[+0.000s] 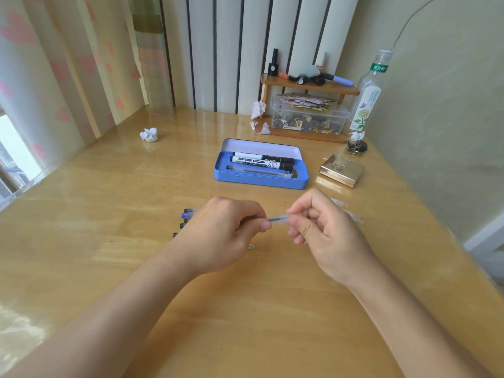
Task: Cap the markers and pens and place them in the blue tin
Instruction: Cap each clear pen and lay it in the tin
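Observation:
A clear pen with blue ink [276, 218] is held level between both hands above the wooden desk. My left hand [223, 236] grips its barrel, and my right hand [324, 227] pinches its right end, where a clear cap seems to sit. Behind my left hand several more pens [185, 221] lie on the desk, only their dark ends showing. The open blue tin [259, 181] rests just beyond the hands and holds two black-capped whiteboard markers [261, 159] and one clear capped pen [259, 171]. Clear caps [351, 214] lie to the right of my right hand.
A small golden box [342, 170] sits right of the tin. At the back right are a clear storage box [308, 118], a wooden shelf [308, 85], a glass bottle [368, 96] and crumpled paper balls [259, 113]. Another paper ball [149, 135] lies at the back left.

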